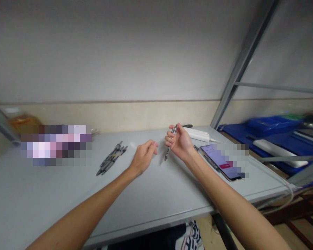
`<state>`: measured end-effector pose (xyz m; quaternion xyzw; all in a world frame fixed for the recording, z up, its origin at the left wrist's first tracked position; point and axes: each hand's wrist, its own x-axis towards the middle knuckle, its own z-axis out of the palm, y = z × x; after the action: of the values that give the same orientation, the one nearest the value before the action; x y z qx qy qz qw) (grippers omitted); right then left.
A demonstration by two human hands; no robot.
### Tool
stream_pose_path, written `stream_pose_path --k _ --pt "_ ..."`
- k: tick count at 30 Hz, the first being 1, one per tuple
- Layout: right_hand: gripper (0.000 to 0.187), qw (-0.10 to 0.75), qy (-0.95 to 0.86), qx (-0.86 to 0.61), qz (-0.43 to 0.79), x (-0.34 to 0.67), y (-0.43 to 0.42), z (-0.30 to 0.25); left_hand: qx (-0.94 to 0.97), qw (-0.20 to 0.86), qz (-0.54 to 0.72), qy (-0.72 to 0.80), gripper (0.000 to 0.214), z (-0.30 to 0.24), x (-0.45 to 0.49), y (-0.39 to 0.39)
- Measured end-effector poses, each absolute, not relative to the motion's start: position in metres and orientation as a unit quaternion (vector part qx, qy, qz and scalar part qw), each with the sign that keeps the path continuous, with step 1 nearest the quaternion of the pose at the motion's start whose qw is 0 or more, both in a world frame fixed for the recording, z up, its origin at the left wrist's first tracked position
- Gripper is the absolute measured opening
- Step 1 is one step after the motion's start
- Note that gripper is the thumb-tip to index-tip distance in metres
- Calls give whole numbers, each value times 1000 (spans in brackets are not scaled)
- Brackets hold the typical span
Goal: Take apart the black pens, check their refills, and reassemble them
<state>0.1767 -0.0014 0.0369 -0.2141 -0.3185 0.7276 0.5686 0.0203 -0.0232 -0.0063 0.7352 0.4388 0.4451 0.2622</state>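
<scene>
My right hand (179, 141) is closed around a pen (170, 143), held nearly upright with its tip pointing down just above the grey table (67, 198). My left hand (144, 157) hovers a little to the left of it, fingers curled in a loose pinch; whether anything is between them I cannot make out. A bundle of several dark pens (111, 158) lies on the table to the left of my left hand.
A phone (220, 161) with a lit screen lies right of my right hand. A white power strip (198, 134) lies behind it by the wall. A metal rack post (237, 69) rises at the right, with blue trays (271, 128) beyond. A blurred-out patch covers the table's left.
</scene>
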Motion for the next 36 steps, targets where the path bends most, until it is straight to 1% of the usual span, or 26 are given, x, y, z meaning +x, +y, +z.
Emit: stream_pose_path --k 2,3,5,10,15,19,24,30,36 --pt "43 542 -297 -214 756 178 1 47 731 236 445 461 40 -8 13 -16" --pt "46 538 -287 -220 761 178 2 51 729 220 442 474 40 -9 9 -12" --pt "43 543 -267 -236 761 176 3 58 723 196 434 502 41 -12 3 -5" --pt "34 552 -260 -246 753 168 0 68 712 175 412 540 41 -13 -5 3" --pt "37 548 -275 -234 754 167 0 70 721 158 403 542 40 -11 -4 2" --pt "34 550 -276 -235 752 169 3 70 729 146 390 544 38 -13 -4 3" --pt "41 547 -284 -245 749 171 3 70 738 141 374 543 38 -16 -5 4" --pt "32 544 -285 -253 747 172 2 74 744 133 355 549 37 -17 -6 4" --pt "34 543 -306 -261 737 172 -1 77 753 127 344 546 36 -18 -5 3"
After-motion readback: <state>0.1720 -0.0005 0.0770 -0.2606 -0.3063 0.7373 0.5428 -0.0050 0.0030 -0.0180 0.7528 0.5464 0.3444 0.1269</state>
